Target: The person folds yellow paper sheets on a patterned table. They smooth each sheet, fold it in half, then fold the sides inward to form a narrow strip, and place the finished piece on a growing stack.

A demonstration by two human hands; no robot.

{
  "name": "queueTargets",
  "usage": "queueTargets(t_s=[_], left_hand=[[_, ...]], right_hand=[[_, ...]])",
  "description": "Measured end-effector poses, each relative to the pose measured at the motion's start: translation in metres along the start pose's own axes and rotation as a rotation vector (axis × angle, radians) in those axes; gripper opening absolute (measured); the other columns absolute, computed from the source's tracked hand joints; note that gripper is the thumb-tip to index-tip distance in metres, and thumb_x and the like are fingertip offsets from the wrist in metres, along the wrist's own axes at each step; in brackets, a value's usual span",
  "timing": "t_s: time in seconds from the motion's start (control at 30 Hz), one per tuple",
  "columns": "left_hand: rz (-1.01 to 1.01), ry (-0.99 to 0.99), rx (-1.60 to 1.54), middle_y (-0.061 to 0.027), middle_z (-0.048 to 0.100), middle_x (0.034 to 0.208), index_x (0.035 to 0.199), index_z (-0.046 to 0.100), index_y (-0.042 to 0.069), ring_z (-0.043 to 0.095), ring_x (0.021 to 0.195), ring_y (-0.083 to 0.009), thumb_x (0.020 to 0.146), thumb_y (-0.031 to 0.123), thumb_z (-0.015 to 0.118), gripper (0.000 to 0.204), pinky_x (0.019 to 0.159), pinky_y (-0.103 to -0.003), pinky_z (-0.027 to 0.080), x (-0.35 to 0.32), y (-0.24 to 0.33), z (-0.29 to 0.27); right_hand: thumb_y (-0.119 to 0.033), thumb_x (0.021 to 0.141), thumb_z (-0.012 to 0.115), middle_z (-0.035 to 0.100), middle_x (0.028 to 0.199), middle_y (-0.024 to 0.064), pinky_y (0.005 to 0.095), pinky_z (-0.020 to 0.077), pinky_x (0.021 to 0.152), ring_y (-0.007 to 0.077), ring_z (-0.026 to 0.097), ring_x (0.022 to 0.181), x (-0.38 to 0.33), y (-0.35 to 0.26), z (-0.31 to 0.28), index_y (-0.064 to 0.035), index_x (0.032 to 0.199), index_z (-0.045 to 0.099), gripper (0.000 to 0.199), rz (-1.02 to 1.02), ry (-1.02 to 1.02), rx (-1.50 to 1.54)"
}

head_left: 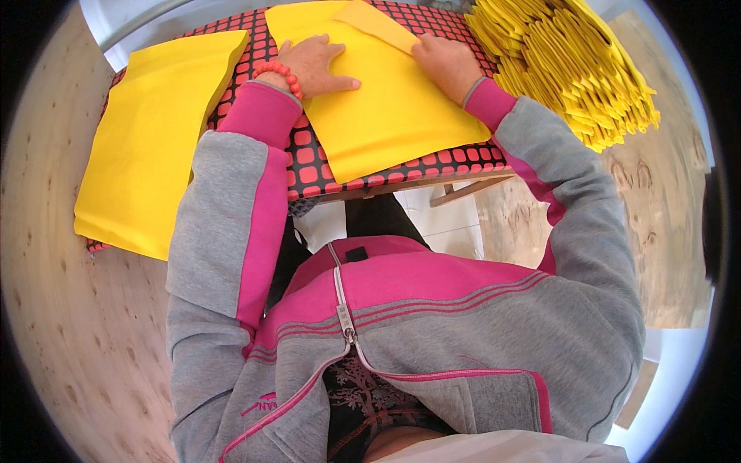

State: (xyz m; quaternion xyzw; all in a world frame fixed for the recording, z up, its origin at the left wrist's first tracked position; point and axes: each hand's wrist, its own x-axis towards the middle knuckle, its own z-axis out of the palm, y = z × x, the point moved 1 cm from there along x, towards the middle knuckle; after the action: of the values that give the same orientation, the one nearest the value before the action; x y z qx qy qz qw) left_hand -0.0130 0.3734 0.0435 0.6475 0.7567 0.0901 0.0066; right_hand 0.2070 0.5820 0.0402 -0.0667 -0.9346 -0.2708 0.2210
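A flat yellow bag-like piece [386, 108] lies at a slant on the table before me. Its far edge carries a turned-over flap [380, 25] of a duller yellow. My left hand [315, 68], with a red bead bracelet on the wrist, rests on the piece's left part, fingers spread and thumb out. At the right end of the flap, my right hand [445, 63] has its fingers curled in and pressed together on the flap's edge; its fingertips are partly hidden.
On the left lies another large yellow piece [150, 139], reaching past the table edge. A thick pile of yellow pieces [571, 69] stands at the far right. Under the work is a table [309, 166] with a red and black patterned cover. Wooden boards [54, 255] flank it.
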Motion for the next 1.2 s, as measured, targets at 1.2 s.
queueTargets(t_s=[1.2], left_hand=[[-0.062,-0.051,0.021,-0.0191,0.048,0.154,0.145,0.057,0.008,0.043,0.145,-0.0349,0.087,0.071,0.059,0.086,0.119,-0.056,0.029,0.001,-0.001,-0.005]], right_hand=[[-0.055,0.106,0.047,0.073,0.089,-0.0042,0.0227,0.0537,0.07,0.0061,0.066,0.074,-0.019,0.083,0.017,-0.0125,0.102,0.07,0.049,1.104,-0.447,1.437]])
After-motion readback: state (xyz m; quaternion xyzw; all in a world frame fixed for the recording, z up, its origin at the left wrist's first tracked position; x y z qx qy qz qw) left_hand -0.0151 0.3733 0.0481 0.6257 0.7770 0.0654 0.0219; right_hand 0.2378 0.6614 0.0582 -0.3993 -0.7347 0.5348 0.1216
